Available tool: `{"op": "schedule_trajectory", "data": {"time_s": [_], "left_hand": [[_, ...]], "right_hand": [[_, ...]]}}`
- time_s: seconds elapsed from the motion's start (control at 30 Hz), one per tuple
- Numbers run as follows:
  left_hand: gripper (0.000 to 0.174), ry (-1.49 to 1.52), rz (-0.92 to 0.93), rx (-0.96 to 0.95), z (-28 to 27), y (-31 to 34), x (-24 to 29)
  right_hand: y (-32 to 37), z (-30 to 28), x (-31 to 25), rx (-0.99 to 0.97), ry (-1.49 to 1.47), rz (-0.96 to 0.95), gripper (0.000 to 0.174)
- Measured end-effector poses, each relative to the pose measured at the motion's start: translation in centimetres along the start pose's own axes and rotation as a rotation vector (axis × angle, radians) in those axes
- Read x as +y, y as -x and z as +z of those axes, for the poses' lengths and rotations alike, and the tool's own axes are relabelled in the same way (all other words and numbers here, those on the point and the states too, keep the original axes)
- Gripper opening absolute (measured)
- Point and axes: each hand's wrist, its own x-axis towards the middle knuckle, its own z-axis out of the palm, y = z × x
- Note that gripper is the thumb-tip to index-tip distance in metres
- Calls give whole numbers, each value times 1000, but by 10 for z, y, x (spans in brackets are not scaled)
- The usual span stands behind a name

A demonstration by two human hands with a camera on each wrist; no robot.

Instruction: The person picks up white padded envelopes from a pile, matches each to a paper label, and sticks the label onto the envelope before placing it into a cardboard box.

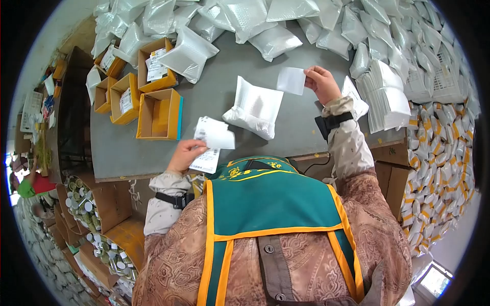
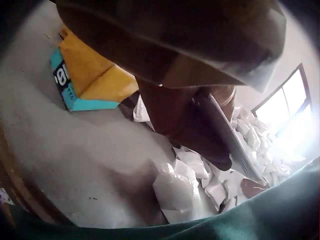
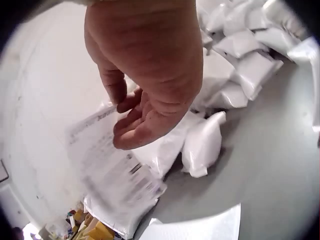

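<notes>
My left hand [image 1: 185, 156] pinches several printed shipping labels [image 1: 216, 135] near the table's front edge. In the left wrist view those labels [image 2: 234, 139] stand edge-on between thumb and fingers. Over the table to the right, my right hand [image 1: 324, 85] pinches a single shipping label [image 1: 290, 80] by its edge. Print shows through this label [image 3: 107, 160] in the right wrist view. Between the two hands lies a white bubble mailer [image 1: 253, 108], plump at its near end, with a dark patch on its face.
Open yellow cardboard boxes [image 1: 158, 115] stand at the table's left. Piled bubble mailers [image 1: 229, 18] line the back. A stack of flat white mailers [image 1: 383, 97] is at the right, beyond which many filled packets [image 1: 434, 168] are heaped. Cartons of jars [image 1: 84, 204] stand below left.
</notes>
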Motion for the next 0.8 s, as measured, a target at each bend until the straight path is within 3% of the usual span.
{"op": "schedule_trajectory", "data": {"time_s": [0.13,0.23,0.27,0.37,0.4,0.5,0.53,0.63,0.67,0.77,0.8], "left_hand": [[16,210,-57,93,-7,16,-17],[16,251,-71,130,-9,16,-21],[16,240,-77,143,-7,16,-17],[17,211,-74,206,-4,14,-7],[17,201,-66,239,-6,15,-9],[18,187,-95,302,-7,18,-9],[18,184,-113,319,-6,19,-8],[19,196,-120,351,-7,22,-10],[19,203,-119,358,-9,21,-9],[18,228,-120,384,-9,26,-10],[18,237,-110,391,-11,21,-15]], "right_hand": [[24,44,47,1,692,-487,9],[50,84,110,-68,1000,-551,13],[60,94,115,-172,1058,-524,14],[71,98,124,-230,925,-661,16],[61,87,136,-134,908,-466,20],[34,94,143,22,931,-610,25],[26,99,148,-28,967,-591,40],[22,112,167,1,1173,-630,60],[16,110,172,-35,1215,-564,85],[20,108,174,-28,1139,-541,105],[14,102,183,-44,1120,-506,120]]}}
